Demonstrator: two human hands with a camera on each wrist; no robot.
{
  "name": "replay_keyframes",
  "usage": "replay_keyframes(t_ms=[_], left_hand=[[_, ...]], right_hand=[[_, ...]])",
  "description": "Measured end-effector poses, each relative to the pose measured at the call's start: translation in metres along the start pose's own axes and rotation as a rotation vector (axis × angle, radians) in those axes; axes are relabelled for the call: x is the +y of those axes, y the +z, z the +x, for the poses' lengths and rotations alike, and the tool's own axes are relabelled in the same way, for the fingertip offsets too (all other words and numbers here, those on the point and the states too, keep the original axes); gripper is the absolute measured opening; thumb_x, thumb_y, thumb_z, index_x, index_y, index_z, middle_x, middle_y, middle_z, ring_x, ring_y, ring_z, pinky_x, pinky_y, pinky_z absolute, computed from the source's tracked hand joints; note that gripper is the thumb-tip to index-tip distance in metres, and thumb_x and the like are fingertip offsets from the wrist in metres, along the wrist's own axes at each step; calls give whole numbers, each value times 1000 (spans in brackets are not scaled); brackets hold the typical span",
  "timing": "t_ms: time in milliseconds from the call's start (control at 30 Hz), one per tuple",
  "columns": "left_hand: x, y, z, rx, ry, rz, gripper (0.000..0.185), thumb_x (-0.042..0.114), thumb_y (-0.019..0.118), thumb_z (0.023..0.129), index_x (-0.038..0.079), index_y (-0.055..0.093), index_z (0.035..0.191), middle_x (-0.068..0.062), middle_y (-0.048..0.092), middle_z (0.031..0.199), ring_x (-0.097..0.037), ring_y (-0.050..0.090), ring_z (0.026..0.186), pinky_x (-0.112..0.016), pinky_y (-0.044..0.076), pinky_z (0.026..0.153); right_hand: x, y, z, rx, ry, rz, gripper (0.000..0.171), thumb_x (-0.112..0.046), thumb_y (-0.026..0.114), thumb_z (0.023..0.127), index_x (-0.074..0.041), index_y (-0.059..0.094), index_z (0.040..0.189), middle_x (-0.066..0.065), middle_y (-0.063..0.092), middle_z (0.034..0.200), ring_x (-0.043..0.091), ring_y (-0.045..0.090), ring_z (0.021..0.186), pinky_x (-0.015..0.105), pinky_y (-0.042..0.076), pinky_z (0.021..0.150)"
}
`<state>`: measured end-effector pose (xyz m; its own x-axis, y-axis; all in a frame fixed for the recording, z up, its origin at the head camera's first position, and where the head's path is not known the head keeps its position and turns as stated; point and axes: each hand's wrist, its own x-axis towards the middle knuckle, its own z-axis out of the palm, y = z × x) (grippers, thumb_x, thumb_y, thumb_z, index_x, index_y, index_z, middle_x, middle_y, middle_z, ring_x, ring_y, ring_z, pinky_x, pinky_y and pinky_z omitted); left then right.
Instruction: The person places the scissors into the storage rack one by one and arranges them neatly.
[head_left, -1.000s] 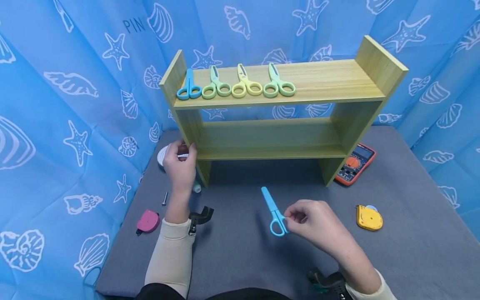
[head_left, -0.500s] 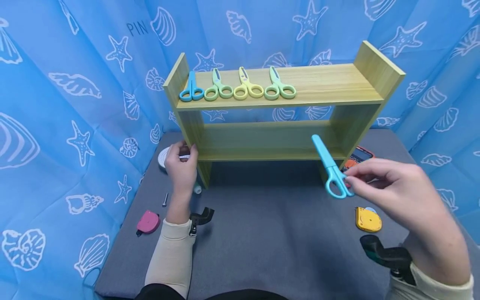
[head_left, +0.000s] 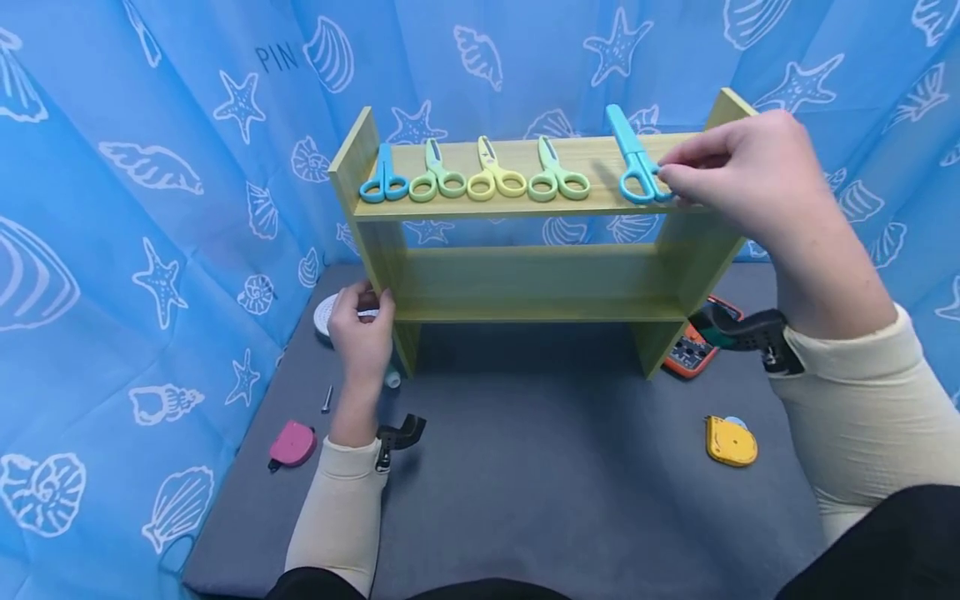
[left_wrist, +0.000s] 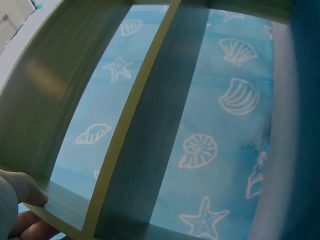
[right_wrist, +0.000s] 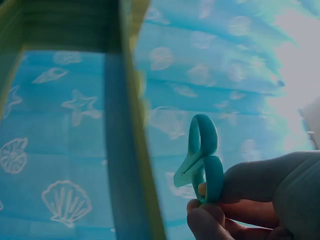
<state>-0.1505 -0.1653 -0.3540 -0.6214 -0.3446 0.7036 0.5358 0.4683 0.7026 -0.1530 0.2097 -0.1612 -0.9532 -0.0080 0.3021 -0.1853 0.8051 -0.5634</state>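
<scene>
Head view: right hand (head_left: 738,171) pinches the blue scissors (head_left: 633,162) by the handles over the shelf's (head_left: 675,158) top board, right of four other scissors (head_left: 472,173). Left hand (head_left: 362,329) grips the shelf's left side panel.

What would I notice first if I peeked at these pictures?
Probably the row of four colourful scissors lined up on the top board of the wooden shelf, in front of a blue curtain printed with shells and starfish. The right hand pinches a fifth, blue pair of scissors at that top board, right of the row. The left hand holds the shelf's left side.
</scene>
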Motion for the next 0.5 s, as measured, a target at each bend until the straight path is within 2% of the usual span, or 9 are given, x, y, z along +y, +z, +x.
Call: replay_keyframes(t_ms=[100,233,333,400,500], left_hand=[[-1,1,-1,-13,-10,0,14,-11,68,90,-17,67,102,-31,63,91,-42,63,79,-16,45,63],[-19,6,-3,-11,-20,3,15,-7,69,91,-15,68,104,-29,64,93,-40,63,80,-14,44,64],[-35,9,-4,-14,-32,5,16,-2,71,93,-10,70,106,-25,65,94,-35,64,81,-17,45,64],[-40,9,-4,-25,-41,1,17,2,72,94,-7,71,107,-21,66,95,-30,64,83,-21,48,65],[-42,8,-3,-35,-24,24,17,7,72,94,-4,71,108,-18,66,95,-26,65,83,-27,50,64]], right_hand=[[-4,5,23,-74,15,-30,37,-32,65,97,-5,76,120,-1,74,86,8,59,77,23,44,62],[-5,12,37,-125,29,-73,36,-28,61,97,-4,76,119,2,72,83,18,55,78,27,43,60],[-4,14,39,-113,40,-112,37,-28,60,94,-4,77,117,4,72,88,23,51,83,29,41,59],[-3,13,37,-93,48,-123,39,-30,58,94,-6,77,119,7,72,92,24,50,84,31,40,59],[-3,12,31,-40,50,-102,45,-38,56,96,-9,75,125,11,71,106,21,51,86,31,40,63]])
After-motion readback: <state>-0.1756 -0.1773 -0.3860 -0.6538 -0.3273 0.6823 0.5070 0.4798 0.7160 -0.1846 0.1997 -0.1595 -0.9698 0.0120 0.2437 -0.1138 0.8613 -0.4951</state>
